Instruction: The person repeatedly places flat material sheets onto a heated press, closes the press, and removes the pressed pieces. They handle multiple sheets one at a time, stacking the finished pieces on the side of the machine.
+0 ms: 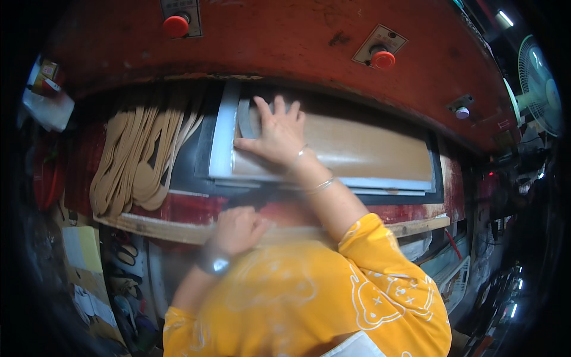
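Observation:
My right hand point(275, 134) lies flat with fingers spread on a tan sheet point(363, 152) that rests on a white board point(221, 140) under the red press point(285, 41). A grey metal cutting form point(245, 122) sits at the sheet's left end, just beside my fingertips. My left hand point(237, 229) is curled into a loose fist, blurred, at the wooden front edge point(160, 227) of the machine; nothing shows in it. A watch is on my left wrist and thin bangles on my right. Both yellow sleeves come up from the lower edge.
A pile of tan cut-out offcuts point(140, 157) hangs at the left of the press bed. Two red round buttons point(176, 25) point(383, 59) sit on the press head. A fan point(538, 83) stands at the far right. Papers and shoe parts lie low at the left.

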`<state>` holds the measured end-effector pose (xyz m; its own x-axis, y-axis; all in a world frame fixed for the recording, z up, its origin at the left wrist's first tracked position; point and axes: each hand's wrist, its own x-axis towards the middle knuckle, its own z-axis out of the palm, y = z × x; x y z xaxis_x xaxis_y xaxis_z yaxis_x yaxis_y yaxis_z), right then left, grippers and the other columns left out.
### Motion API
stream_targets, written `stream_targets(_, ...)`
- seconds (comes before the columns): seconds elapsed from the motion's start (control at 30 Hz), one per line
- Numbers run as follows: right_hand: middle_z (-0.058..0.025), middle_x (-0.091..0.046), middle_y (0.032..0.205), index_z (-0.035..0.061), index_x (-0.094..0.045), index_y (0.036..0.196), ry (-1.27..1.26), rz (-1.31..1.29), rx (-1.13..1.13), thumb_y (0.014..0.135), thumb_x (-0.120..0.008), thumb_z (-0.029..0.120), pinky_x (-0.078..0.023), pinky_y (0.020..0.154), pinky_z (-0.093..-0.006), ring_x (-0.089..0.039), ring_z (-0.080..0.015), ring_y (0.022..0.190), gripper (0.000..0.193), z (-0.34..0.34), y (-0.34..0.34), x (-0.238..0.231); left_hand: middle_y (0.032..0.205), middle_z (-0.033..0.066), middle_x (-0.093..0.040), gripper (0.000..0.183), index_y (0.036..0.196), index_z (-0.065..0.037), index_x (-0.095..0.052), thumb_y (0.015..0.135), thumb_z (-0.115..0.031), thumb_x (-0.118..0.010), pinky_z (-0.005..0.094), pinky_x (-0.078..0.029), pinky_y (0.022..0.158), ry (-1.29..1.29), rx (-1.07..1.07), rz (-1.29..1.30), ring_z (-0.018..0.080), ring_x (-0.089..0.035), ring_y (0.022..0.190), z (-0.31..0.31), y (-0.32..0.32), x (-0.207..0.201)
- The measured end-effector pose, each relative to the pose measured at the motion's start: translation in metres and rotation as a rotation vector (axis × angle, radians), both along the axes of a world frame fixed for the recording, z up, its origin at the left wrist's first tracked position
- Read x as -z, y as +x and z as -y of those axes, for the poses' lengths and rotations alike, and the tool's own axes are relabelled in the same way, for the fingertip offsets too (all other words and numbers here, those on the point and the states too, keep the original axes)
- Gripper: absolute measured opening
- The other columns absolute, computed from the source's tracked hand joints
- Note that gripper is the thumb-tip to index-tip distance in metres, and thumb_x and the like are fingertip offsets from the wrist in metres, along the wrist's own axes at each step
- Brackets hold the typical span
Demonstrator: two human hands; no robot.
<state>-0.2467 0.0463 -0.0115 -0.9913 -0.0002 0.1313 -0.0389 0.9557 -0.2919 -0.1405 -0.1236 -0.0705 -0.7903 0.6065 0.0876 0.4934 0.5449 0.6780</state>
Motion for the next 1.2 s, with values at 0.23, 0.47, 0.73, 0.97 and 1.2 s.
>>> stream_targets(0.23,-0.0243,-0.034,0.142,0.0188,-0.053,0.130,-0.295,-0.039,-0.077,0.057,-0.074,0.037,-0.032,0.102,-0.0588,-0.032,-0.0532,0.123,0.078,-0.017,0.062,-0.007,0.061,0.0089,-0.055,0.026,0.063,-0.005,-0.064,0.078,-0.026,-0.069,0.0407,-0.045,0.053,-0.020,0.063,0.068,0.0301,-0.059,0.061,0.029,0.059,-0.010)
stream_targets(0.47,-0.0199,-0.039,0.140,0.0184,-0.059,0.123,-0.269,-0.104,0.039,0.057,-0.075,0.033,-0.034,0.101,-0.0548,-0.035,-0.0483,0.121,0.070,-0.069,0.104,-0.008,0.062,0.0086,-0.056,0.023,0.065,-0.006,-0.067,0.078,-0.025,-0.070,0.0410,-0.045,0.052,0.003,0.228,0.090,0.0299,-0.059,0.059,0.036,0.058,-0.009)
stream_targets(0.73,-0.0187,-0.038,0.142,0.0207,-0.058,0.125,0.062,-0.074,0.130,0.058,-0.074,0.033,-0.034,0.099,-0.0547,-0.033,-0.0469,0.123,0.070,-0.061,0.105,0.001,0.062,0.0088,-0.056,0.023,0.065,-0.006,-0.067,0.078,-0.025,-0.070,0.0406,-0.045,0.053,0.006,0.208,0.120,0.0300,-0.059,0.059,0.033,0.054,-0.011)
stream_targets(0.97,-0.0203,-0.038,0.140,0.0166,-0.053,0.130,-0.067,-0.229,0.093,0.065,-0.076,0.034,-0.029,0.105,-0.0521,-0.030,-0.0431,0.130,0.071,-0.083,0.110,0.009,0.067,0.0083,-0.057,0.014,0.072,-0.007,-0.067,0.078,-0.020,-0.069,0.0384,-0.046,0.057,0.077,0.073,0.117,0.0283,-0.060,0.066,0.025,0.063,-0.011)
stream_targets(1.2,-0.0246,-0.030,0.145,0.0020,-0.032,0.142,-0.099,-1.132,0.569,0.089,-0.060,0.037,-0.020,0.111,-0.0469,-0.025,-0.0389,0.136,0.069,-0.249,0.129,-0.036,0.069,0.0093,-0.057,0.007,0.076,-0.006,-0.065,0.077,-0.012,-0.069,0.0367,-0.046,0.058,0.191,-0.041,-0.096,0.0287,-0.058,0.066,0.016,0.083,0.006)
